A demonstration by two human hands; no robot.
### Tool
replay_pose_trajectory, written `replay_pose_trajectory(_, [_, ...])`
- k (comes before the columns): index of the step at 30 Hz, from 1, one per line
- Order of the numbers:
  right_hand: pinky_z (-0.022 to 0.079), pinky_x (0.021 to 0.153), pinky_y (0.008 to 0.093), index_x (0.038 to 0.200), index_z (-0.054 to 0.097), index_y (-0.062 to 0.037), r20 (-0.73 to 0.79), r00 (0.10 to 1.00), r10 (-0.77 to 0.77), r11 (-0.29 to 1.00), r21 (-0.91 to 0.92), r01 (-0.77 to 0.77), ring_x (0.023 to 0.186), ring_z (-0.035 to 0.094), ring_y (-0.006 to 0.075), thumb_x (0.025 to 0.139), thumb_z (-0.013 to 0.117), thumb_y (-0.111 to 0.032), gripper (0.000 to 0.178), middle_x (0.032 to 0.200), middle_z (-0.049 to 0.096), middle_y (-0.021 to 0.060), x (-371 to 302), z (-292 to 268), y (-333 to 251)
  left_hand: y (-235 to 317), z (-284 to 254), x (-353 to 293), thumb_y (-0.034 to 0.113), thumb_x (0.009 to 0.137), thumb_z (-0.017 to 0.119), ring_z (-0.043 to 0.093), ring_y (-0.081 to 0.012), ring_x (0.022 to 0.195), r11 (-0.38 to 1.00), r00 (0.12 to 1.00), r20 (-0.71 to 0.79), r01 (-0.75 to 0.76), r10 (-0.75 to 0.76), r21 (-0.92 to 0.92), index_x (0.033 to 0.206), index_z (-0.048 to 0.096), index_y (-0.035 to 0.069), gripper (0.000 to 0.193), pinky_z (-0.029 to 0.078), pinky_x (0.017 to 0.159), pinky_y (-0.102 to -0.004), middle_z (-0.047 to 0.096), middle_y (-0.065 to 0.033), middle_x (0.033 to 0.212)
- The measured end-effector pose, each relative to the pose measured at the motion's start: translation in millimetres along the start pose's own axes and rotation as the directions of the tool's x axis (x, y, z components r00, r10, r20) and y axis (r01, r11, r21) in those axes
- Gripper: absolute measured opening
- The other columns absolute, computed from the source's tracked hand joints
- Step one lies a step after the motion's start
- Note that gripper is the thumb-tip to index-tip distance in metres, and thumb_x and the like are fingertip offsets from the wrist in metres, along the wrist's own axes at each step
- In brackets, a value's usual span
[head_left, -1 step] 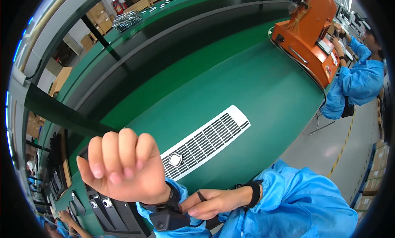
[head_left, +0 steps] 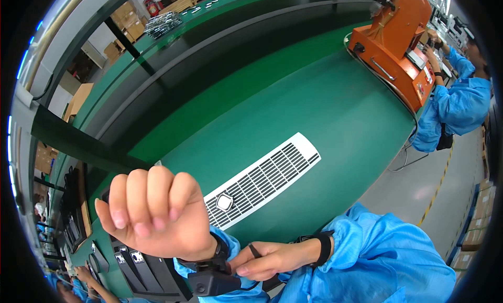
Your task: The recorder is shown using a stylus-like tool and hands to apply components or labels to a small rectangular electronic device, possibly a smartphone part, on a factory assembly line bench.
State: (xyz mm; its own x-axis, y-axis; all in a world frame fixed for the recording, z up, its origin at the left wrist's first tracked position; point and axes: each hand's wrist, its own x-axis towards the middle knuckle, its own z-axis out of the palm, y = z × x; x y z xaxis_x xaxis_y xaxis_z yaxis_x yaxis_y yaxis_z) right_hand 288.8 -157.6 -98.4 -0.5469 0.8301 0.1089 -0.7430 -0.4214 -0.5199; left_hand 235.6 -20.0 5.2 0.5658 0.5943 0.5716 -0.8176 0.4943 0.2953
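Note:
My left hand (head_left: pixel 157 219) is raised over the near left of the green bench (head_left: pixel 335 114), palm toward me. Its fingers curl in with nothing in them, and the thumb lies out to the left. A boxy black device (head_left: pixel 214 279) is strapped at the left wrist. Against that wrist, my right hand (head_left: pixel 277 260) pinches the end of a black strap (head_left: pixel 254 250); part of the strap is hidden by the fingers. Beyond both hands lies a long white slotted grille (head_left: pixel 267 177), with a small white square piece with a dark edge (head_left: pixel 224 201) on its near end.
An orange machine (head_left: pixel 390 57) with a cable stands at the far right, a person in blue (head_left: pixel 461 104) beside it. Black panels (head_left: pixel 152 277) lie at the lower left, near another person's hand (head_left: pixel 84 274). Metal parts (head_left: pixel 162 25) are heaped on the far shelf.
My left hand has shifted very slightly to the left, its fingers still curled. My right hand keeps its pinch at the left wrist.

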Motion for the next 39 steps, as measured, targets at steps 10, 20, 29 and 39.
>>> replay_pose_trajectory(10, [0.022,0.043,0.0216,0.127,0.05,-0.0029,0.05,0.998,0.042,0.997,0.056,-0.045,0.046,0.026,0.0033,0.1,0.048,-0.033,0.041,0.053,0.03,-0.0081,15,5,14,12,12,-2,0.021,0.092,0.047,0.047,-0.0118,0.052,0.989,0.996,-0.05,-0.073,0.067,-0.127,0.064,0.053,0.01,0.031,0.038,0.053,-0.0276,0.049,-0.0014,0.05])
replay_pose_trajectory(20, [0.021,0.046,0.0225,0.089,0.051,-0.0071,0.148,0.986,0.081,0.978,0.181,-0.108,0.048,0.024,0.0042,0.101,0.046,-0.024,0.021,0.055,0.027,-0.0088,15,-4,32,6,13,-4,0.02,0.088,0.055,0.049,-0.0146,0.051,0.976,0.996,0.006,-0.084,0.087,-0.199,0.065,0.056,0.007,0.026,0.036,0.049,-0.0285,0.055,-0.005,0.056])
replay_pose_trajectory(29, [0.039,0.047,0.0354,0.08,0.055,-0.0056,0.034,0.993,0.116,0.993,0.002,-0.116,0.051,0.055,0.021,0.08,0.071,-0.031,0.03,0.061,0.053,0.0081,13,-9,53,-6,28,0,0.011,0.084,0.056,0.047,-0.0134,0.048,0.982,0.994,0.108,0.006,0.014,-0.19,0.06,0.054,0.006,0.025,0.037,0.047,-0.0271,0.05,-0.0057,0.049])
replay_pose_trajectory(39, [0.043,0.058,0.0255,0.117,0.051,0.0019,-0.04,0.987,-0.154,0.83,-0.548,0.107,0.065,0.053,0.0096,0.084,0.07,-0.015,0.042,0.089,0.062,0.007,-25,-1,-3,-12,21,-3,0.026,0.088,0.059,0.05,-0.0114,0.06,0.975,0.957,0.287,-0.014,-0.052,0.224,0.073,0.061,0.012,0.021,0.038,0.06,-0.0251,0.056,0.0004,0.063])
